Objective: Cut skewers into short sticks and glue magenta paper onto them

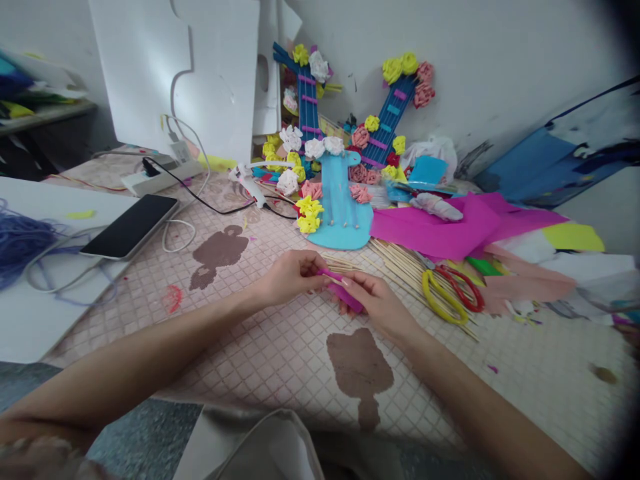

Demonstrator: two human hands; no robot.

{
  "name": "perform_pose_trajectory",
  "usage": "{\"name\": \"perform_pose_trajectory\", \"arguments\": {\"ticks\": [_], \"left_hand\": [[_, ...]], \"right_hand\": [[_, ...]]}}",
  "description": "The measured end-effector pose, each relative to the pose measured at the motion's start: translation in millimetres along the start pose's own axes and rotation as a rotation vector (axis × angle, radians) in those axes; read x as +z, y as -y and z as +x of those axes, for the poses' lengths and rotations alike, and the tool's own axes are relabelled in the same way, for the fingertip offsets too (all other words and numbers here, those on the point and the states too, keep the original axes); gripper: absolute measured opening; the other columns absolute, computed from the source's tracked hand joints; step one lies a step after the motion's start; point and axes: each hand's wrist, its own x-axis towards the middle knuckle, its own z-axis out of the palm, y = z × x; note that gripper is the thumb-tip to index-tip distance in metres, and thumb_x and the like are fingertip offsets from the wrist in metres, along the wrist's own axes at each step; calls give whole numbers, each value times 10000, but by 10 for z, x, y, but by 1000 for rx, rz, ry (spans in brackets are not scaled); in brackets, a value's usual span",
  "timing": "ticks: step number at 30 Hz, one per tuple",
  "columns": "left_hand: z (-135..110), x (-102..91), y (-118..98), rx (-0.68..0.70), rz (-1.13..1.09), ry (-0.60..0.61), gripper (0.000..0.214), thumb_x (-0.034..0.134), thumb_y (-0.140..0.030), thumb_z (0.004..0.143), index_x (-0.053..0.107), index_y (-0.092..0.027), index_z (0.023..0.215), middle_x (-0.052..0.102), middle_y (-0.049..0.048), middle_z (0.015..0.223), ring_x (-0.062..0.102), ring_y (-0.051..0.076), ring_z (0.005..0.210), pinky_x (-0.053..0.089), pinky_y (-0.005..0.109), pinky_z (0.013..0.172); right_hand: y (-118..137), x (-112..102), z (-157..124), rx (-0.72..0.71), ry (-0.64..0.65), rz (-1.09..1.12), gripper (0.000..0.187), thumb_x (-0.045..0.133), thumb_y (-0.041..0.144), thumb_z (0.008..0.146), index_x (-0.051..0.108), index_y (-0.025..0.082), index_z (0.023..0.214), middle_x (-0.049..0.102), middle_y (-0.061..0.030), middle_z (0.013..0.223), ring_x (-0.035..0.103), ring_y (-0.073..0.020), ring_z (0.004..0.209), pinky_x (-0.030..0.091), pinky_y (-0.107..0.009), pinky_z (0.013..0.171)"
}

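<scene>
Between my hands is a small piece of magenta crepe paper (350,301), with what looks like a thin pale stick along its upper edge. The fingers of my left hand (290,279) pinch its left end. At the other side, my right hand (383,303) grips the paper, thumb on top and fingers partly hidden beneath. Just beyond lie several thin wooden sticks (400,267). Yellow-and-red-handled scissors (445,303) rest on them, right of my right hand. Behind my hands stands a light-blue guitar-shaped piece (336,200) trimmed with paper flowers.
Large magenta paper (440,223) and paper scraps spread at the right. A white glue gun (250,187) with its cord lies behind. At the left are a phone (131,227), a power strip (155,175) and purple yarn (23,237) on a white board (30,327).
</scene>
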Motion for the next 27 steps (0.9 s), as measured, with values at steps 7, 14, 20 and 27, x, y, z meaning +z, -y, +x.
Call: {"name": "perform_pose_trajectory", "arguments": {"ticks": [7,14,20,27], "left_hand": [[9,-17,17,-22,1,-18,164,688,-199,729,592,-91,805,632,11,638,586,77,554,492,188,531],[13,-23,17,-19,11,-26,169,690,-209,732,607,-93,822,652,28,673,600,83,577,506,192,537],[10,-27,22,-25,13,-40,173,692,-227,736,603,-100,815,631,5,615,590,79,538,497,188,517],[13,-28,12,-76,-53,-10,181,674,-244,755,576,-101,810,610,-3,590,557,65,504,461,176,484]], "right_hand": [[-17,-26,0,3,-11,-30,263,661,393,785,629,172,923,674,-9,723,571,-84,501,414,-215,454],[-27,-43,12,-1,-27,-57,260,670,380,779,610,171,923,679,-9,706,557,-76,467,372,-199,410],[-44,-55,7,-13,-29,-50,258,680,397,766,607,183,890,676,-9,710,556,-84,473,386,-202,404],[-52,-31,12,-33,-75,56,219,662,386,786,583,191,852,667,10,654,549,-86,460,413,-213,430]]}}
